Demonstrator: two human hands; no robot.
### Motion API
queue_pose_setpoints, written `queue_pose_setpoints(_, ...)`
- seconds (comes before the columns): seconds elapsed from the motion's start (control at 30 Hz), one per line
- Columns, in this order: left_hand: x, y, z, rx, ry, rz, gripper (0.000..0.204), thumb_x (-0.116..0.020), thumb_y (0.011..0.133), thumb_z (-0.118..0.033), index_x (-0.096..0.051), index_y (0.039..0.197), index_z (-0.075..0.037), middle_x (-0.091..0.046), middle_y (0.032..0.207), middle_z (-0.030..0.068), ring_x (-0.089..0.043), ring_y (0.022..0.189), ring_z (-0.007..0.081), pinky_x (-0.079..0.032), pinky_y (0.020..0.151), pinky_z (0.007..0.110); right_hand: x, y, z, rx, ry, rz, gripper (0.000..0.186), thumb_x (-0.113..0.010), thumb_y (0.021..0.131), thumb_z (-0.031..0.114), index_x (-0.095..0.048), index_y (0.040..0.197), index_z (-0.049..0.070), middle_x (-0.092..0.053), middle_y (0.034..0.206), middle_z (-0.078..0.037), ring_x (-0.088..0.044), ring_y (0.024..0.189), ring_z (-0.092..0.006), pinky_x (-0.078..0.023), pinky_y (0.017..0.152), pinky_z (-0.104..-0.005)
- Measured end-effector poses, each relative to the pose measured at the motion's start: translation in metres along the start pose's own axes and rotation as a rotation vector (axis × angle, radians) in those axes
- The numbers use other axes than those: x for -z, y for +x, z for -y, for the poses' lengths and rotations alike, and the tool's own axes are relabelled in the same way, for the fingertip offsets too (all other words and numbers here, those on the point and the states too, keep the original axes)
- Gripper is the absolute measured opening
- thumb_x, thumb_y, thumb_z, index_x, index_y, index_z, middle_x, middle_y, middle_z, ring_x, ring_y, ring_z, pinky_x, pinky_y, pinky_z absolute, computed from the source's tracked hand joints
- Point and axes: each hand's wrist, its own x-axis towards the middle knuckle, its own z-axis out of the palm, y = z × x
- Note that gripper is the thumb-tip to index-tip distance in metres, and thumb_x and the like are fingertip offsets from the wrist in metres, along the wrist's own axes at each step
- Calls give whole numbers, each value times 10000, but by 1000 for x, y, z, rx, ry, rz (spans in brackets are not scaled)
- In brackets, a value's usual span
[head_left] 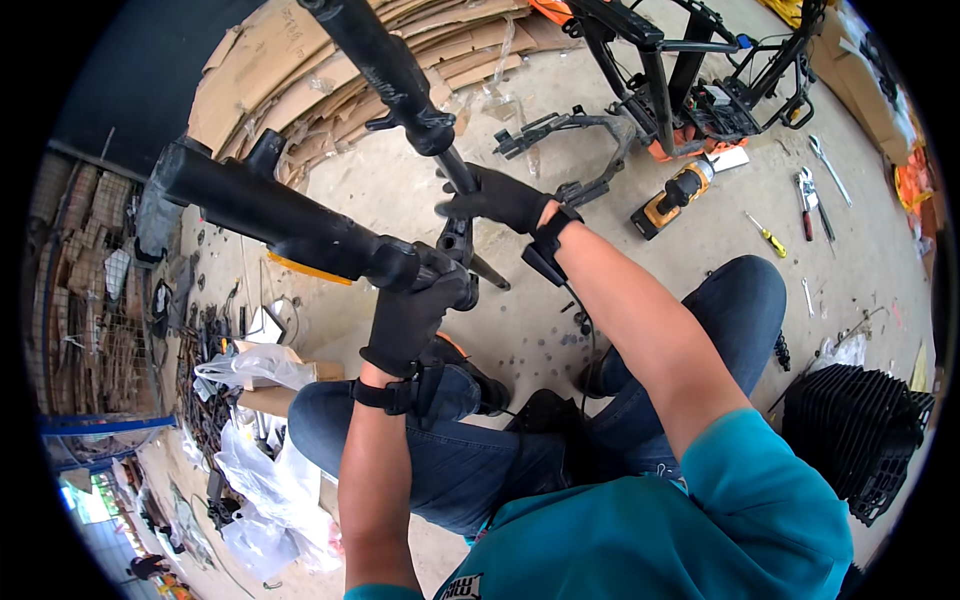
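Observation:
A black motorcycle front fork is raised in front of my bent knees, its two legs spread apart. My gloved left hand [412,318] wraps round the near end of the left fork leg [290,225], which carries an orange strip on its underside. The right fork leg [405,90] reaches away toward the top of the view. On its bare metal tube [459,172] is my gloved right hand [505,198], fingers closed round it. Between the hands shows part of a dark clamp [457,240]; the left hand partly hides how it joins the left leg.
Flattened cardboard [260,75] is stacked at the far left. A black motorcycle frame [655,95] stands far right, near a yellow-black cordless drill [675,198], a yellow screwdriver [768,238] and a wrench [830,170]. Plastic bags [262,470] lie left, a black ribbed part [845,430] right.

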Motion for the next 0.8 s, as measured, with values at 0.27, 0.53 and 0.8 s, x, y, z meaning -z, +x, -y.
queue_pose_setpoints(0.27, -33, 1, 81, -101, -67, -436, 301, -673, 929, -152, -628, 1187, -5, -622, 871, 15, -558, 734, 87, -469, 668, 247, -9, -33, -2, -16, 10, -215, 299, -771, 848, 291, -674, 954, 28, -655, 819, -9, -587, 708, -95, -481, 645, -266)
queue_pose_setpoints(0.53, -32, 12, 76, -3, -118, -297, 424, -669, 929, -191, -586, 1296, 4, -657, 991, 47, -645, 857, 118, -583, 691, 283, -11, -84, 16, -106, 42, -395, 327, -705, 903, 333, -663, 940, 10, -635, 837, -32, -632, 752, -111, -581, 630, -299)
queue_pose_setpoints(0.8, -47, -2, 59, 3, -234, -233, 361, -654, 923, -189, -634, 1201, 40, -686, 959, 92, -700, 774, 172, -607, 655, 295, -13, -119, 54, -92, -288, -509, 354, -702, 889, 344, -635, 771, 18, -597, 640, -29, -572, 548, -102, -474, 492, -296)
